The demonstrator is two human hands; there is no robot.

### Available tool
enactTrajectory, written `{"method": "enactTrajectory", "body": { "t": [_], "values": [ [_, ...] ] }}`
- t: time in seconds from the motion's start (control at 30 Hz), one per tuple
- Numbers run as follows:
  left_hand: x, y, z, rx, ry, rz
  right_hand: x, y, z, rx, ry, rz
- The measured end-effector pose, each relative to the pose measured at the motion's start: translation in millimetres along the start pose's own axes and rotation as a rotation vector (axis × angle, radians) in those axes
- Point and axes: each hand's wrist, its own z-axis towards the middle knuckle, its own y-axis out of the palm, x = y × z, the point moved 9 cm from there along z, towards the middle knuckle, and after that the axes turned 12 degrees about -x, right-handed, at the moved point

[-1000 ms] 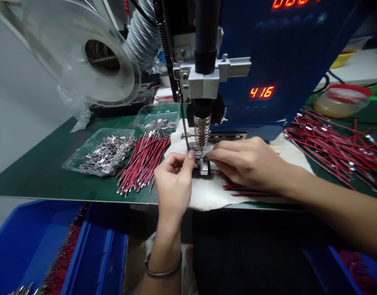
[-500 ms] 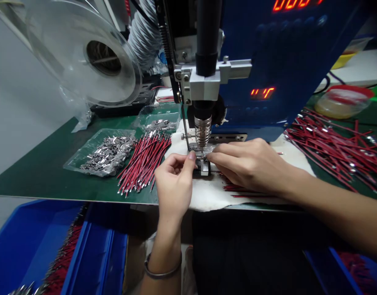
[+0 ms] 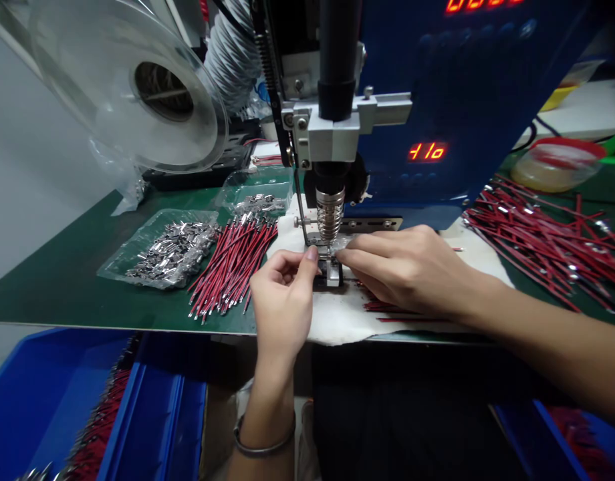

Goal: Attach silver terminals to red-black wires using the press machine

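Under the spring-wrapped tip [image 3: 329,217] of a blue bench machine [image 3: 438,87], a small metal fixture [image 3: 333,272] stands on a white cloth. My left hand [image 3: 285,294] is at the fixture's left side, thumb and forefinger pinched together; what they hold is too small to make out. From the right, my right hand [image 3: 402,267] reaches in with its fingers closed and their tips at the fixture. Its grip is hidden behind the fingers. Below that hand lie several red and black wires [image 3: 388,306] on the cloth [image 3: 342,325].
A clear tray of small metal parts [image 3: 170,250] stands left, beside a bundle of red-black wires [image 3: 232,264]. Behind is another clear tray [image 3: 260,190]. More wires [image 3: 548,234] spread at right near a red-lidded tub [image 3: 563,164]. A blue bin [image 3: 41,394] sits below the table edge.
Both hands keep nearly the same place at the fixture. The machine's lower red display reads differently. The whole view has shifted slightly.
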Motion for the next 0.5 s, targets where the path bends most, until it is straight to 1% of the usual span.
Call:
{"method": "enactTrajectory", "body": {
  "t": [0.5],
  "values": [
    [0.2,-0.1,-0.3,-0.006,0.013,-0.003,0.5,-0.1,0.9,-0.011,0.014,0.010]
  ]
}}
